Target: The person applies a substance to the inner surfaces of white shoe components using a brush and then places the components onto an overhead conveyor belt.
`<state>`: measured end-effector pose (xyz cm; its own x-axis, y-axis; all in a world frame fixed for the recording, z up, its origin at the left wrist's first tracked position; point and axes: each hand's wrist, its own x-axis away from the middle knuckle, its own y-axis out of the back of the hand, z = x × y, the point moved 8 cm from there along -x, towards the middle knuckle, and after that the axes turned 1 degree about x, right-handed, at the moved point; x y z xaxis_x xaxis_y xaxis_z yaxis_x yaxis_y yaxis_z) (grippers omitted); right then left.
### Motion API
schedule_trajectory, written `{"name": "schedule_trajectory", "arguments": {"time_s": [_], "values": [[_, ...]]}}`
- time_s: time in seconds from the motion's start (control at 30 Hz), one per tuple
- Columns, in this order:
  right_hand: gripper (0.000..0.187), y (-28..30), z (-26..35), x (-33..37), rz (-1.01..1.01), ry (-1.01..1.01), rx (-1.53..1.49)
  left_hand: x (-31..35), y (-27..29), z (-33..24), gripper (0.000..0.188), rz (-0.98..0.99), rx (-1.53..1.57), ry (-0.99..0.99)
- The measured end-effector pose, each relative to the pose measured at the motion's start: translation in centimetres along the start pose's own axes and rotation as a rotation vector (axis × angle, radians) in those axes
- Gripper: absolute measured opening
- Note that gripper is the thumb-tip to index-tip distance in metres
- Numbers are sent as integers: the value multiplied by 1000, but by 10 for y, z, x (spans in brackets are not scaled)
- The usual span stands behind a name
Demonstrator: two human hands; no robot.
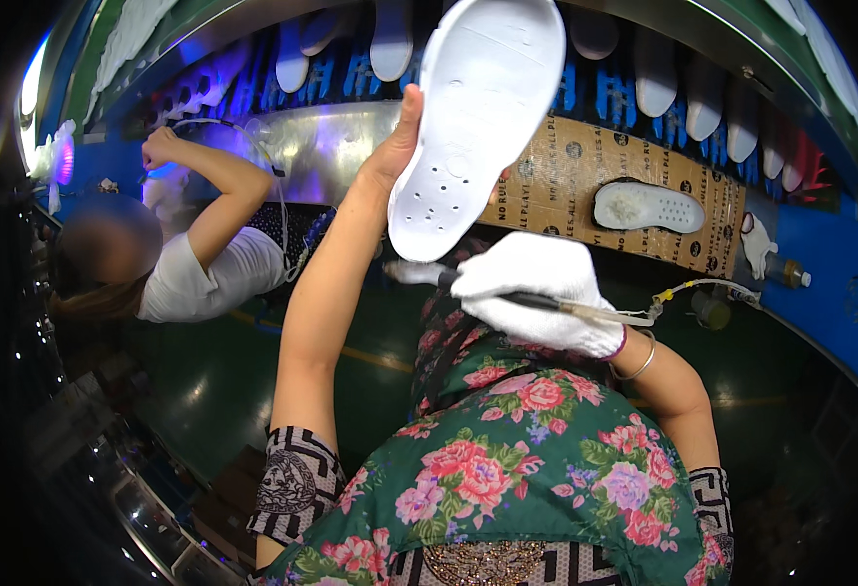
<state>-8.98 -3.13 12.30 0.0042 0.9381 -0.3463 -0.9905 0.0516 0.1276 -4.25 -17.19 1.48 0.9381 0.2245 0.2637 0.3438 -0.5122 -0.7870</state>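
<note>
In left fingers (409, 115), a white perforated sole (479, 112)

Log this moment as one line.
left hand: holds white sole | right hand: gloved, holds brush | second sole: lies on cardboard

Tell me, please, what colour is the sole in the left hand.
The sole is white; it shows best in the head view.

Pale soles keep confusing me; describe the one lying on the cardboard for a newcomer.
Beyond the gloved right hand lies brown printed cardboard. Toward its right side rests one white sole. Unlike the held sole and the rack pieces, it has a rough pale patch at its left end.
</note>
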Motion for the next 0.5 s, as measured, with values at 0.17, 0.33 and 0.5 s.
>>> {"name": "schedule_trajectory", "arguments": {"time_s": [0.17, 0.33, 0.5], "values": [[26, -7, -7, 11, -38, 190, 338, -8, 2, 0, 93, -236, -393, 76], [21, -1, -12, 6, 47, 14, 44, -16, -1, 4, 83, -166, -605, 227], [20, 0, -13, 3, 67, 59, 258, -21, 2, 5, 91, -122, -927, 231]]}}
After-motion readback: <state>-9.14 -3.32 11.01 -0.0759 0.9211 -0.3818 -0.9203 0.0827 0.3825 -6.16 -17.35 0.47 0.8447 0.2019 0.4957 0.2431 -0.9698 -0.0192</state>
